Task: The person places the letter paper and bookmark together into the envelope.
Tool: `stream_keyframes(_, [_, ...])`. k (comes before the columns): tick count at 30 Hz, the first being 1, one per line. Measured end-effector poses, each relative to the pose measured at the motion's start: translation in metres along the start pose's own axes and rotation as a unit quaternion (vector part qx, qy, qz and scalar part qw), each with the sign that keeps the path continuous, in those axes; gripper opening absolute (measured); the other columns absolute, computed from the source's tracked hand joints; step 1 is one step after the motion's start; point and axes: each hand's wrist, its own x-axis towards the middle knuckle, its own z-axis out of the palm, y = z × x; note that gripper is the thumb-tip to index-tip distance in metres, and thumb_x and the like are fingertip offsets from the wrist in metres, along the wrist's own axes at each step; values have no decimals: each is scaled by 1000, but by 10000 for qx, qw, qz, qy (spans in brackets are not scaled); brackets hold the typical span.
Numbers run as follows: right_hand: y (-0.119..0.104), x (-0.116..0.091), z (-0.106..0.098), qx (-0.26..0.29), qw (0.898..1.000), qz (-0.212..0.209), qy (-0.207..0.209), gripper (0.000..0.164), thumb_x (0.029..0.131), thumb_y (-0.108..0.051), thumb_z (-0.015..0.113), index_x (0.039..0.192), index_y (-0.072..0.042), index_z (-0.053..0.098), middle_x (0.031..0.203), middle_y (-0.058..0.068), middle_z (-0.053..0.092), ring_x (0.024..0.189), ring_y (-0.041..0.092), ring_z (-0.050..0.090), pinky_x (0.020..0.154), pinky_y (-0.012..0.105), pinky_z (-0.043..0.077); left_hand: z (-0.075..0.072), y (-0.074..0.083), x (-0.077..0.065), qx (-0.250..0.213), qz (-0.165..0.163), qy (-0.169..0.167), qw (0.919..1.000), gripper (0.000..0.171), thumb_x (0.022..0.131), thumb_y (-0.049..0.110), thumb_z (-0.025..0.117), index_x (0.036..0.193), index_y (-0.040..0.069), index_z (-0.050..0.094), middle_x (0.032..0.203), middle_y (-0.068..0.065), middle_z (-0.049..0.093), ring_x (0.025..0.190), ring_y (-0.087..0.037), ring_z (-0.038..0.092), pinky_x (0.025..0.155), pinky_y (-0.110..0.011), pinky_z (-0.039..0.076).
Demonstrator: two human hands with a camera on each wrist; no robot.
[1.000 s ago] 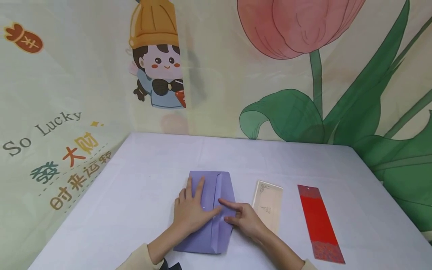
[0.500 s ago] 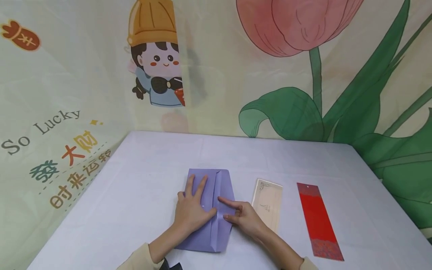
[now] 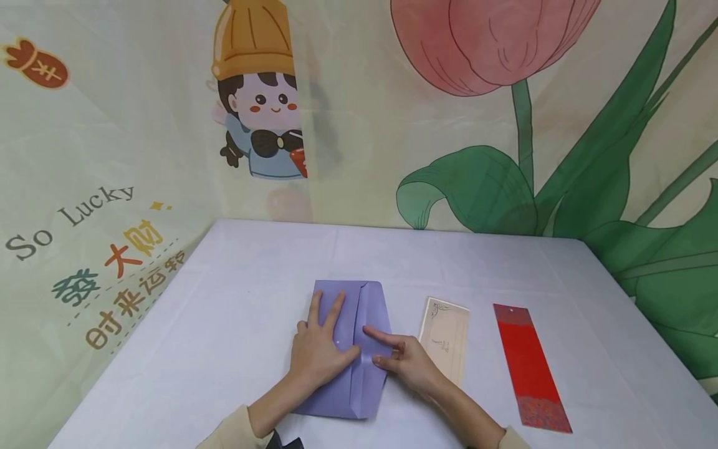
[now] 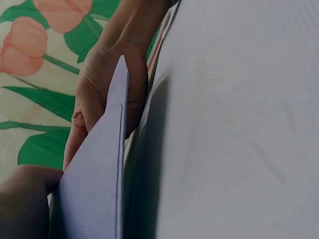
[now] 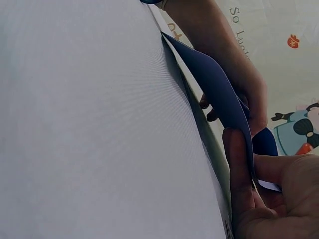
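A purple paper envelope [image 3: 331,399] stands with its long flap on the right, above the white table surface near the front. My left hand [image 3: 316,352] holds its left side, with two fingers and the thumb stretched over the face. In the right wrist view, fingertips [image 5: 212,115] of that hand show beneath the envelope. My right hand [image 3: 409,365] pinches the flap side; one finger [image 5: 237,149] lies on the outer face and the thumb on the other. From the left wrist view, the envelope's side edge [image 4: 119,164] stands tilted off the table.
Right of the envelope lies a cream card [image 3: 443,340] with a printed ornament, partly behind my right forearm. Farther right is a red strip [image 3: 533,368] with a small hole at its top. The white tabletop [image 3: 224,299] ends at a printed cloth backdrop [image 3: 359,125].
Over the last second the left hand's fingers have shifted slightly on the envelope. The right hand keeps its place, and the view has moved a little.
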Motion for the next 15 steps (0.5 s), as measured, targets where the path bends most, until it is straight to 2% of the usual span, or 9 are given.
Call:
stream_keyframes(3, [1,0,1,-54,9999,68,65,55,81,0,65,132,-3,48,42,-8,37,37,0,36,45,15,36,2,-1,0,-11,11,57,10000,96,58,52,69,144,31,32,150,-14,17,70,-27,44,54,-33,35])
stream_keyframes(5, [0,0,2,-120,9999,60,95,55,81,2,64,133,-2,47,50,-2,50,43,1,47,49,16,42,3,-1,0,-30,9,74,10000,95,58,52,69,144,30,34,150,-14,18,69,-26,43,55,-33,34])
stream_keyframes(7, [-2,0,3,-219,9997,68,113,56,81,4,63,134,-1,46,66,9,62,54,6,57,55,19,47,3,-1,0,-30,5,81,10000,94,58,52,69,143,28,36,150,-14,19,69,-27,42,56,-33,34])
stream_keyframes(8, [-4,0,4,-295,9995,60,122,57,81,5,62,135,-2,44,80,17,65,62,9,62,59,22,50,4,-1,0,-22,4,99,9999,93,58,52,69,142,28,37,149,-15,19,69,-27,43,56,-33,35])
stream_keyframes(11, [-16,-6,6,-1131,9930,7,350,61,81,3,63,138,-5,42,106,27,60,73,16,64,61,25,51,4,-2,0,21,-23,153,9999,92,58,52,70,141,26,40,149,-15,20,70,-29,44,55,-34,35])
stream_keyframes(12, [-20,-8,5,-1575,9861,-27,532,61,81,1,64,137,-6,43,109,26,59,74,16,64,61,25,51,4,-3,0,18,-40,173,9998,92,57,52,70,141,26,41,149,-15,20,71,-29,44,55,-34,36])
stream_keyframes(13, [-25,-12,4,-2102,9747,-97,757,61,80,-2,66,137,-7,43,113,25,58,77,17,63,64,27,50,4,-3,0,11,-56,193,9998,92,57,52,71,140,26,41,149,-15,20,71,-29,44,54,-34,35])
stream_keyframes(14, [-30,-16,2,-2679,9575,-157,1056,61,80,-5,68,136,-6,44,115,24,57,82,21,63,70,31,50,4,-3,0,-12,-70,206,9998,93,56,52,71,140,26,42,149,-15,20,70,-29,44,54,-33,35])
stream_keyframes(15, [-33,-21,-1,-3284,9339,-157,1403,62,79,-10,69,135,-5,44,114,23,59,86,24,61,74,35,49,4,-3,0,-31,-86,208,9997,93,56,52,71,140,26,41,149,-15,19,70,-29,43,53,-33,34])
